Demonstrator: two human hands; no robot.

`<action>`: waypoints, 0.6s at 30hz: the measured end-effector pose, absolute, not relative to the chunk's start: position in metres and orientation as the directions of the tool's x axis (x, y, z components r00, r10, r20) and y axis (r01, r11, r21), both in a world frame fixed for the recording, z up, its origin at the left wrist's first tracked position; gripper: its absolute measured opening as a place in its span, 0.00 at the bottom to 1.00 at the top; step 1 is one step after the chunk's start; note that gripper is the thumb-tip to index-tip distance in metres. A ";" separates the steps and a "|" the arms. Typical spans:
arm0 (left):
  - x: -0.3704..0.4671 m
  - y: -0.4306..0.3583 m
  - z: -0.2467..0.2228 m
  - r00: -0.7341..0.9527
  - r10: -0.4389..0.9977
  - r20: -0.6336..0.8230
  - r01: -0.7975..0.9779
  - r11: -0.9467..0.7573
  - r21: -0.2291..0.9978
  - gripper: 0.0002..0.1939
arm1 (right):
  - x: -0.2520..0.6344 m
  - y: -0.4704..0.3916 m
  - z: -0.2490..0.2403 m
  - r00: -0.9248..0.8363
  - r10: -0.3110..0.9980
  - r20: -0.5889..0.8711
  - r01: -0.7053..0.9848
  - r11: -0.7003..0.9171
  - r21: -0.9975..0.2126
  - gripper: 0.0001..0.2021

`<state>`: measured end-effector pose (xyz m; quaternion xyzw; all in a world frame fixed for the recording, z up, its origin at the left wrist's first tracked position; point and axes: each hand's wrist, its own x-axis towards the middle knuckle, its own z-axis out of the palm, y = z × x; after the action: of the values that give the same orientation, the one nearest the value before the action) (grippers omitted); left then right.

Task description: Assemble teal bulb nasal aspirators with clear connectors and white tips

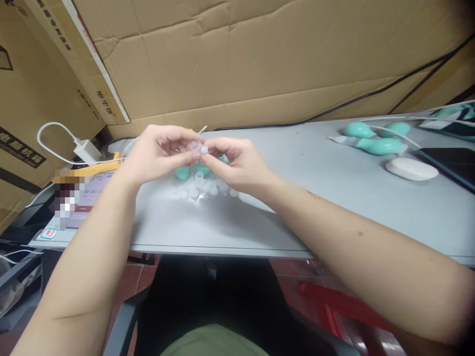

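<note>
My left hand (159, 151) pinches a small translucent plastic cup (195, 146) above the grey table. Touching it from the right, my right hand (237, 160) holds a small whitish translucent piece (204, 149) between thumb and fingers. Beneath my hands, a clear open cup (199, 178) stands on the table, with several small whitish round pieces (195, 194) scattered around it. Teal objects (182, 172) lie just behind these, partly hidden by my hands.
More teal bulb-shaped objects (382, 146) and a white oval object (411, 169) lie at right, beside a dark flat device (451, 165). A screen device (92, 198) and white charger (87, 151) are at left. Cardboard (260, 59) backs the grey table (222, 232).
</note>
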<state>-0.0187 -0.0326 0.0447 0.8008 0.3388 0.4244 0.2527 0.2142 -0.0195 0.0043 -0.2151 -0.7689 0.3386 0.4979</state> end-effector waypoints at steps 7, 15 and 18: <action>-0.016 -0.026 0.038 0.376 0.682 0.627 0.433 -0.728 0.532 0.12 | 0.219 -0.006 -0.001 -0.228 0.493 0.840 0.100 0.870 -0.483 0.03; -0.016 -0.025 0.040 0.477 0.533 0.699 0.487 -0.822 0.294 0.09 | 0.221 -0.007 0.000 -0.233 0.470 0.851 0.177 0.881 -0.438 0.07; -0.015 -0.025 0.040 0.503 0.502 0.704 0.500 -0.833 0.237 0.08 | 0.220 -0.008 0.000 -0.209 0.463 0.861 0.143 0.886 -0.441 0.06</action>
<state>-0.0155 -0.0250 0.0404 0.8669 0.2891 0.4062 0.0010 0.2200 -0.0075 0.0001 -0.1978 -0.7660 0.1340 0.5968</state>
